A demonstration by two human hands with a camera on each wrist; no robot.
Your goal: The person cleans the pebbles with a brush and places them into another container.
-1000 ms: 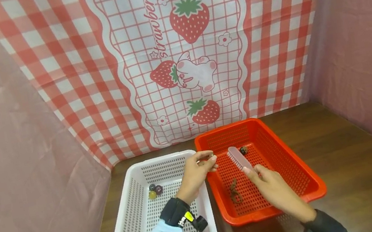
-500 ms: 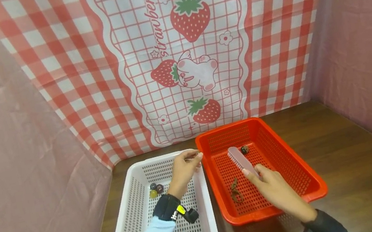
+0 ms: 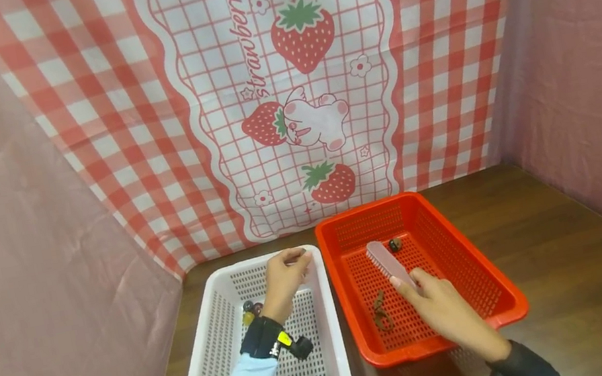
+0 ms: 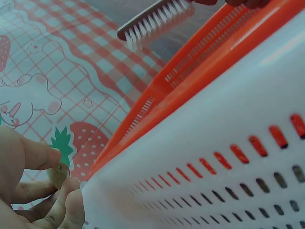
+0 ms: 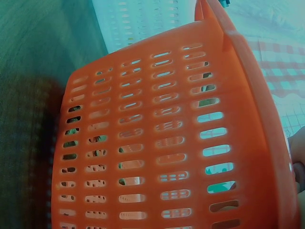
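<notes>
My left hand is over the far right part of the white basket. Its thumb and fingers pinch a small tan, rounded piece with a tiny hole, seen best in the left wrist view. Over the red basket, my right hand grips a pink brush by its handle, white bristles facing left. Below the brush, a brown ring-like item lies on the red basket's floor. A small dark-and-brown ball lies beyond the brush head. The right wrist view mostly shows the red basket's wall.
Inside the white basket, a yellow ball sits with darker balls, partly behind my left hand. Both baskets stand side by side on a wooden table. Behind them hangs a strawberry-print cloth; pink fabric closes off the sides.
My left hand has moved left, from the red basket's edge to over the white basket, still pinching the tan piece. The right hand and brush have barely moved.
</notes>
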